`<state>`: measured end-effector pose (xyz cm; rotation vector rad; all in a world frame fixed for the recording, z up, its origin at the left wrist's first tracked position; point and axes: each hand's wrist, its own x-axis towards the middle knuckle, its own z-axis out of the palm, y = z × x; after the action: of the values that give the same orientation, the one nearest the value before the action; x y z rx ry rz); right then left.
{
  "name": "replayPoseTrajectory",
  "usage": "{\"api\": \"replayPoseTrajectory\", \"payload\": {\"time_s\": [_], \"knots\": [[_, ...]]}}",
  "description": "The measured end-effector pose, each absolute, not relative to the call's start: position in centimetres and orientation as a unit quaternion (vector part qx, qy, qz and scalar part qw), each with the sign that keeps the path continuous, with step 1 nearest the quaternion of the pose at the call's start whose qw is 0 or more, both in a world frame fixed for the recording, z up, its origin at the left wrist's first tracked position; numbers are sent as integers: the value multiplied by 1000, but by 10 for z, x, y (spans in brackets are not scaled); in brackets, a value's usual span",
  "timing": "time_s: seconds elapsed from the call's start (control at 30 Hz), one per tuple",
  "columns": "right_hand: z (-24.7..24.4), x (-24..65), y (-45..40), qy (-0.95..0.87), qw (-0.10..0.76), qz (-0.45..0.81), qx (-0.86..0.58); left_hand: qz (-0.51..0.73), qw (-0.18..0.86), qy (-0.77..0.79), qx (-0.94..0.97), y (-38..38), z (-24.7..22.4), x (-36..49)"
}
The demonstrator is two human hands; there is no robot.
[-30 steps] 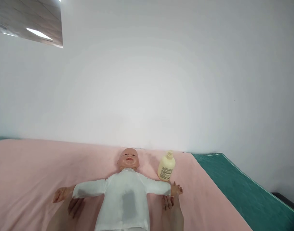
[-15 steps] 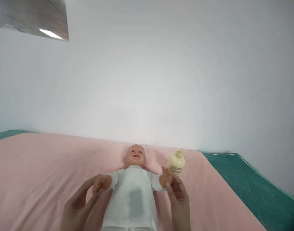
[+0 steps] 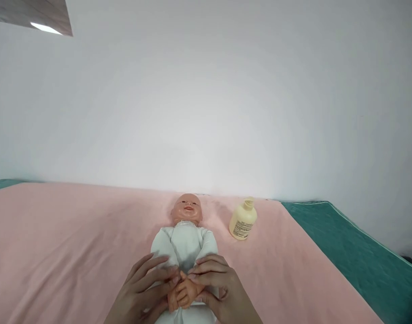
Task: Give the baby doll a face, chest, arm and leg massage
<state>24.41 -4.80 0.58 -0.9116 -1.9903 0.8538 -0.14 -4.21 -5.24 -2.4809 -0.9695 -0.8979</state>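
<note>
A baby doll (image 3: 186, 238) in a white outfit lies on its back, head toward the wall. Its arms are brought together over its belly, and the two small doll hands (image 3: 185, 292) cross there. From the left, my left hand (image 3: 143, 288) is closed around one doll forearm near the wrist. My right hand (image 3: 217, 283) grips the other doll arm at its wrist, thumb below and fingers on top. Parts of the doll's sleeves and lower body are hidden behind my hands.
A pale yellow pump bottle (image 3: 243, 220) stands to the right of the doll's head. Beneath is a pink cloth (image 3: 74, 234) over a green surface (image 3: 341, 243), which shows at the right and far left. A white wall (image 3: 206, 99) rises behind, with a reflective panel (image 3: 30, 15) at upper left.
Both my hands have moved inward, bringing the doll's outspread arms together over its belly. The view has shifted slightly, and the bottle now shows unobstructed.
</note>
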Motion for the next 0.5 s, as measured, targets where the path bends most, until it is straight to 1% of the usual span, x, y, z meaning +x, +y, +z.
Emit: {"api": "replayPoseTrajectory", "payload": {"time_s": [0.13,0.23,0.3,0.33,0.4,0.47,0.5], "knots": [[6,243,-49,-796,373,314,-358,-311,177,-334,-872,-41,-56,-3],[3,241,-49,-806,370,297,-355,-329,157,-336,-869,-41,-60,-3],[0,240,-49,-791,396,304,-355,-368,123,-339,-857,-42,-63,-4],[-1,240,-49,-769,422,315,-361,-398,92,-353,-842,-44,-63,-5],[-3,243,-48,-700,487,346,-391,-462,-10,-436,-772,-50,-61,-9],[-3,249,-47,-605,560,363,-433,-505,-120,-565,-641,-56,-58,-16],[-3,253,-46,-553,594,363,-459,-520,-156,-620,-566,-58,-57,-20]]}}
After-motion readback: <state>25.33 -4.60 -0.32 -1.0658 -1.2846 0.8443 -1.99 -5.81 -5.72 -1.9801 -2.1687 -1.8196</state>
